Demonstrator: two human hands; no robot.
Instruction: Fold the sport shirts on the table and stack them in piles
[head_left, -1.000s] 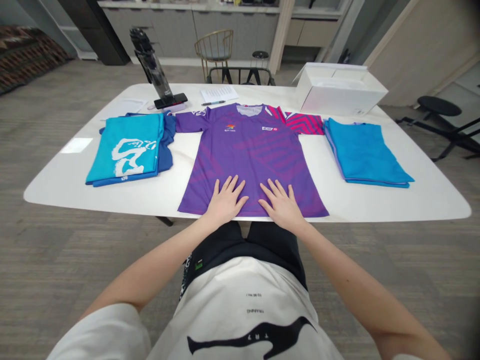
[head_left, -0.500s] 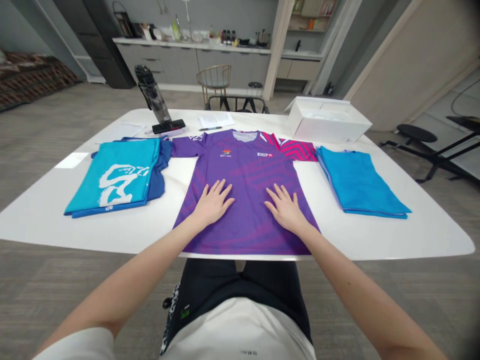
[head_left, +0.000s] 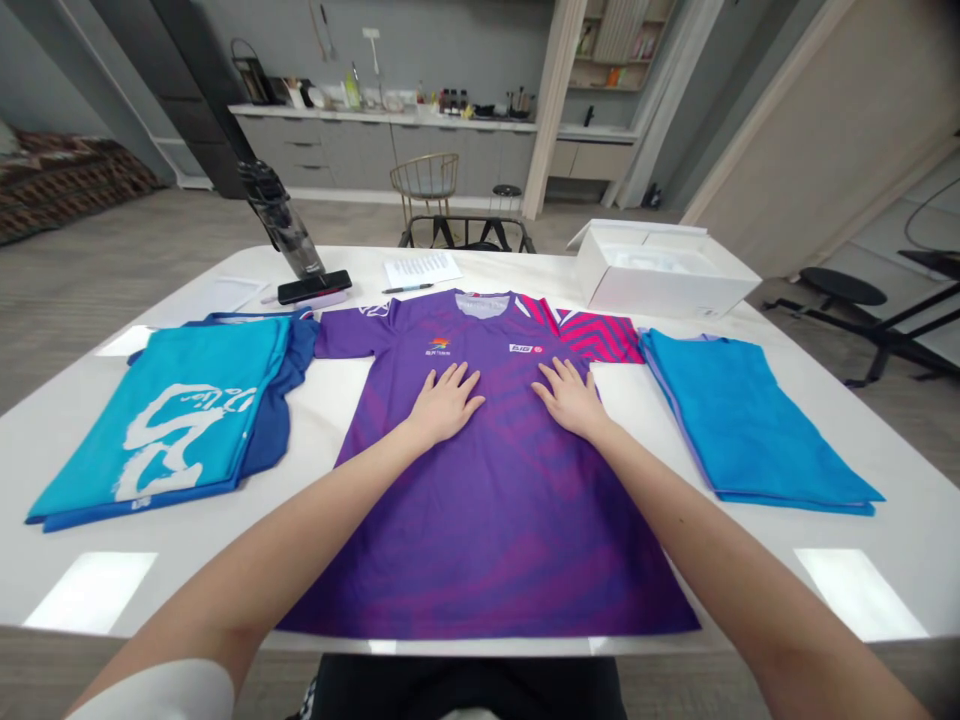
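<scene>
A purple T-shirt (head_left: 480,540) with pink zigzag patterning on one sleeve lies spread out, front side up and collar away from me, on the white table (head_left: 322,430). My left hand (head_left: 445,402) rests palm down on its chest, just below a small logo, fingers spread. On the other side of the chest lies my right hand (head_left: 570,398), also flat with fingers apart, below the white badge. Neither hand grips the fabric.
Folded teal and blue shirts (head_left: 202,370) are stacked at left, folded bright blue garments (head_left: 757,420) at right. Along the far side stand an upright vacuum cleaner (head_left: 289,225), a paper sheet (head_left: 422,268), a pen (head_left: 409,289) and a white box (head_left: 667,275).
Both hands have slid up the shirt, away from me, toward the chest logos. My view has shifted closer over the table, so its near edge sits lower.
</scene>
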